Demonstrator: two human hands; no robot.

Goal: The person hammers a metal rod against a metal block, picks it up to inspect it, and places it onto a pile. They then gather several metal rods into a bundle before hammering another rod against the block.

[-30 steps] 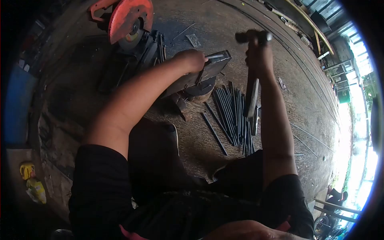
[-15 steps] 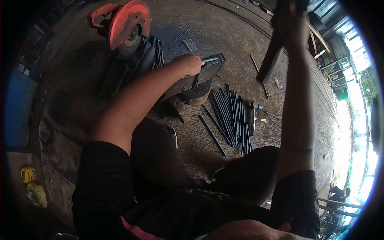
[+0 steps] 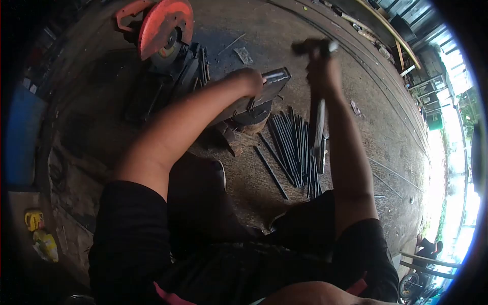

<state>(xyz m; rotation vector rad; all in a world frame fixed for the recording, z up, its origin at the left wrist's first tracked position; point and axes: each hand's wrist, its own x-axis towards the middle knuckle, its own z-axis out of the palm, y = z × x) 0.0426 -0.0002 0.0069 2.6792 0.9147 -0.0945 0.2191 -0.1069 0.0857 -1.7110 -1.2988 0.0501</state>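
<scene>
My right hand [image 3: 325, 73] is closed around a hammer [image 3: 316, 124], gripping it close to its dark head, with the handle hanging down below. The hammer is blurred by motion. Over a heavy dark steel block [image 3: 272, 91], my left hand [image 3: 247, 83] is closed on a short metal rod [image 3: 274, 77] that lies along the block's top. My fingers hide most of that rod. The block rests on a round wooden stump [image 3: 254, 124]. A fanned pile of thin dark metal rods [image 3: 292, 147] lies on the floor below and between the hands.
A cut-off saw with a red guard [image 3: 165, 28] stands at the upper left. Another hammer [image 3: 323, 157] lies beside the rod pile, partly hidden. A small plastic packet [image 3: 244, 56] is on the floor beyond the block. Yellow packets [image 3: 44, 244] sit far left.
My right hand has swung the hammer down and to the left, from high at the upper right to near the steel block. My left hand has stayed at the block.
</scene>
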